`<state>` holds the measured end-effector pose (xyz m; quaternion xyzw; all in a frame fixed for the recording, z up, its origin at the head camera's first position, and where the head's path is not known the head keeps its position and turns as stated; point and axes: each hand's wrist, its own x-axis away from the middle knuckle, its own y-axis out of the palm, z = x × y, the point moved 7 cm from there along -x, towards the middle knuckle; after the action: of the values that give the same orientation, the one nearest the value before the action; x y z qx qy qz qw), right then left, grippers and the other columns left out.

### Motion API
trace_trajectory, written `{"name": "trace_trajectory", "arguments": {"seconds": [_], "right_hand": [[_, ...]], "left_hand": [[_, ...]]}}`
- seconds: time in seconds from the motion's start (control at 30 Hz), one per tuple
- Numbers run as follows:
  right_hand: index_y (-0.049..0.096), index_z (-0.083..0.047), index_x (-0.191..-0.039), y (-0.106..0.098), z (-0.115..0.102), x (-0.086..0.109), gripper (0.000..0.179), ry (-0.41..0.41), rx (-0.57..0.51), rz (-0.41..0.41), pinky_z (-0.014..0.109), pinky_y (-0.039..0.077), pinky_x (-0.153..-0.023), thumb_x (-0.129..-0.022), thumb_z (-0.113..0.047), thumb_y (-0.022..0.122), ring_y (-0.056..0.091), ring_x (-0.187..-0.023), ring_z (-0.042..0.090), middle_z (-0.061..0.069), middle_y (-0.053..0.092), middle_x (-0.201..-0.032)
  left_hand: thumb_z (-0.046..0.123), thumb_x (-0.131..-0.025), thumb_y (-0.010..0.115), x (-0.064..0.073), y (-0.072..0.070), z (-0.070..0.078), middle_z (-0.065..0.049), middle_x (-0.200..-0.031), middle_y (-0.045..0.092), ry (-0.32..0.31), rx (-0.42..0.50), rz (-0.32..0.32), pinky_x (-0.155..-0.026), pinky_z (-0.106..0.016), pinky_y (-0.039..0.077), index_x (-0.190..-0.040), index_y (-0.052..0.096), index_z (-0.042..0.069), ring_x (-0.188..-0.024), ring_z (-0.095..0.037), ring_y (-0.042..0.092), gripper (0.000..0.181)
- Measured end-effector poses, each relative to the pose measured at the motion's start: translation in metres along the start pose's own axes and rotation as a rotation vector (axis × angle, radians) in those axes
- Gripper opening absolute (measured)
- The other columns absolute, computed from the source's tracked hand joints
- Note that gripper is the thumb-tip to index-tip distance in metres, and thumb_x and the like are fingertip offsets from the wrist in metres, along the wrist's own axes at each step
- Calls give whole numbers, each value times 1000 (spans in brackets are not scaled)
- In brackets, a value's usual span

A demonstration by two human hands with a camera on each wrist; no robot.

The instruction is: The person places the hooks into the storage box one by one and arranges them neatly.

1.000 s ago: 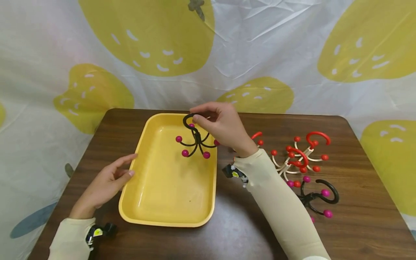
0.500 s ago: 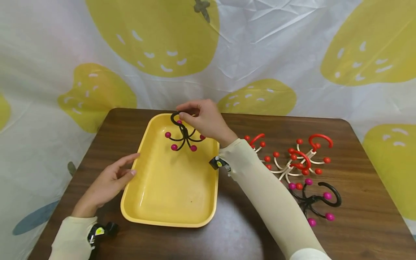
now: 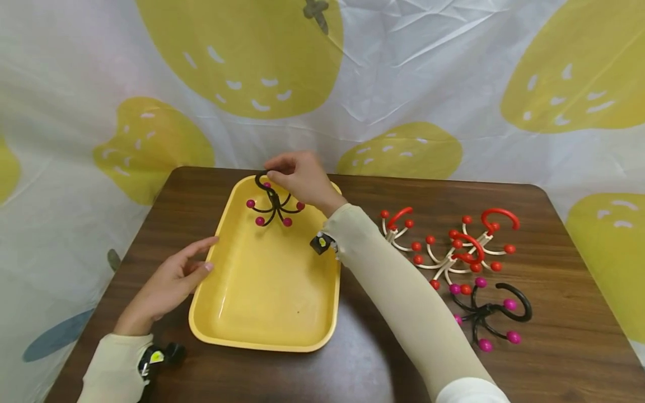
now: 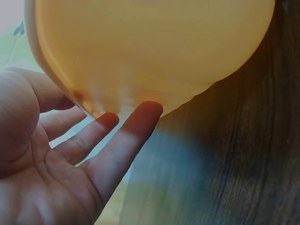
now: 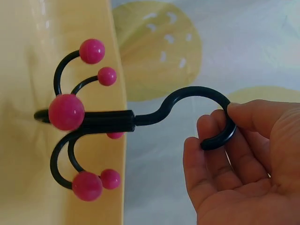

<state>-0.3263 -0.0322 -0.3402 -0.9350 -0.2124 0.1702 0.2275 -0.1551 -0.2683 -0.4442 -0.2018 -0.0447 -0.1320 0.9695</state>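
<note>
My right hand pinches the curved hook of a black multi-arm hook hanger with magenta ball tips. It hangs over the far end of the yellow tray, hook up and arms spread below. In the right wrist view the thumb and fingers meet on the hook of the black hanger; its balls stand before the tray wall. At the tray's left side is my left hand. The left wrist view shows its extended fingertips against the outside of the yellow tray.
Right of the tray, several cream hangers with red hooks and red balls lie on the brown table. Nearer, another black hanger with magenta balls lies on its side. A lemon-print curtain hangs behind the table.
My right hand has carried the black hanger left and slightly farther back over the tray, uncovering a cream hanger on the right. My left hand stays at the tray's side.
</note>
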Motion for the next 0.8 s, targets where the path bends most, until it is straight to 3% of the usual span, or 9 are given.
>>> {"name": "trace_trajectory", "arguments": {"seconds": [0.23,0.8], "right_hand": [[80,-10,-118,10,7,-9,20,40,16,-25,26,59,-88,-101,-16,74,74,-101,17,6,80,-115],[80,-9,-117,19,20,-14,19,63,4,-34,28,58,-91,-100,-14,74,74,-104,18,5,79,-118]], "left_hand": [[15,-110,58,-3,1,1,-35,-138,62,-1,-4,11,-75,-37,65,-165,35,13,-99,-24,77,60],[17,-110,59,-8,0,-1,-30,-142,59,-2,-59,24,-69,-33,61,-165,36,16,-89,-20,71,60]]}}
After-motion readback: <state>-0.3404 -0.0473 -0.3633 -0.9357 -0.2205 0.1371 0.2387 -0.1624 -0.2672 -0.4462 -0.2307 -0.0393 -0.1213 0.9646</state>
